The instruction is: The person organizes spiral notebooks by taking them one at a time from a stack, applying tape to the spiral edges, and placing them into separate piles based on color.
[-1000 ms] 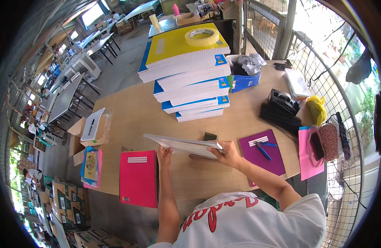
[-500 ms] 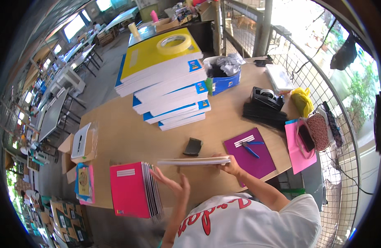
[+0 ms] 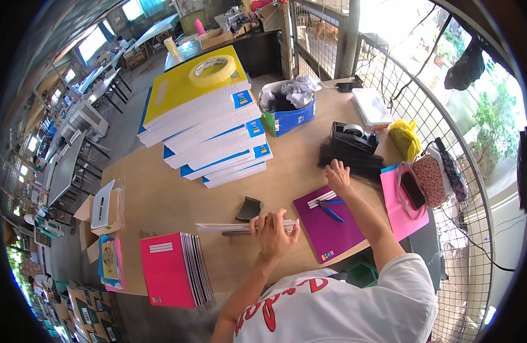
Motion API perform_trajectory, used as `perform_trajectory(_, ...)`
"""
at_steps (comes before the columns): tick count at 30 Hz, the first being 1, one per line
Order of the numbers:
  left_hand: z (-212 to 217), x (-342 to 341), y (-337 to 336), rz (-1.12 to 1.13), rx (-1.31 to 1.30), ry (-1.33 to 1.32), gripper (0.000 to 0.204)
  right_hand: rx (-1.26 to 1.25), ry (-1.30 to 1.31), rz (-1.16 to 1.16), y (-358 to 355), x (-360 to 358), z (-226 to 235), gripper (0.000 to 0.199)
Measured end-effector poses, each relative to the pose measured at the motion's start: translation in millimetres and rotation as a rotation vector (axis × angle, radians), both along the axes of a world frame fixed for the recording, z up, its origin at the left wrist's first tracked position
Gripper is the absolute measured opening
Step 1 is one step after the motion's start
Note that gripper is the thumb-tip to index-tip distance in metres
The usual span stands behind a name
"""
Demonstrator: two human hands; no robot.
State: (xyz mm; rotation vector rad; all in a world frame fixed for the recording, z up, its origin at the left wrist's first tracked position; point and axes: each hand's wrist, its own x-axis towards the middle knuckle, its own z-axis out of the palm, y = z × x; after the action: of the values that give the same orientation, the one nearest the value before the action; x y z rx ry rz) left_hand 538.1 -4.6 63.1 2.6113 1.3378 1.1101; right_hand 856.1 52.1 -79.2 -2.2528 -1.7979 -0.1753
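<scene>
In my left hand is a thin white-paged notebook, seen edge-on above the table, with fingers closed over its right part. My right hand reaches to the left end of a bundle of black binding coils, fingers slightly apart at the coils. Below that arm lies a purple notebook with blue-handled pliers on it. Just beyond the held notebook sits a small dark curved block. A pile of pink spiral notebooks stands at the left front.
Tall stacks of white-paged books carry a yellow cover and a tape roll. A blue box with crumpled paper stands beside them. Toward the right are a black tape dispenser, a yellow bag, a pink folder and wire mesh.
My right hand has let go of the notebook and moved out to the black coils. My left hand, open before, has moved right and closed on the notebook. The view has shifted slightly.
</scene>
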Motion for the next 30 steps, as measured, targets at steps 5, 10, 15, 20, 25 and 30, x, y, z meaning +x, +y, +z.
perform_trajectory(5, 6.7, 3.4, 1.5, -0.02, 0.053, 0.047, 0.023, 0.006, 0.036, -0.008, -3.8, 7.6, -5.5, 0.027)
perform_trajectory(10, 4.9, -0.4, 0.5, -0.012, -0.038, 0.06, 0.029, 0.167, 0.173, 0.195, -5.3, 16.7, 24.2, 0.017)
perform_trajectory(15, 17.2, -15.6, 1.7, -0.219, -0.178, -0.118, 0.029, 0.192, 0.28, 0.586, -20.0, 15.8, 84.7, 0.019)
perform_trajectory(20, 16.7, -22.5, -2.2, -0.248, -0.121, -0.048, 0.013, 0.133, 0.611, 0.671, -54.4, -64.9, 165.0, 0.028)
perform_trajectory(25, 11.3, -21.7, -3.9, -0.29, -0.162, -0.1, 0.012, 0.062, 0.769, 0.7, -88.0, -100.6, 183.1, 0.029)
perform_trajectory(30, 27.9, -22.0, -9.4, -0.212, -0.132, -0.02, 0.012, 0.117, 0.796, 0.641, -103.8, -108.6, 172.2, 0.025)
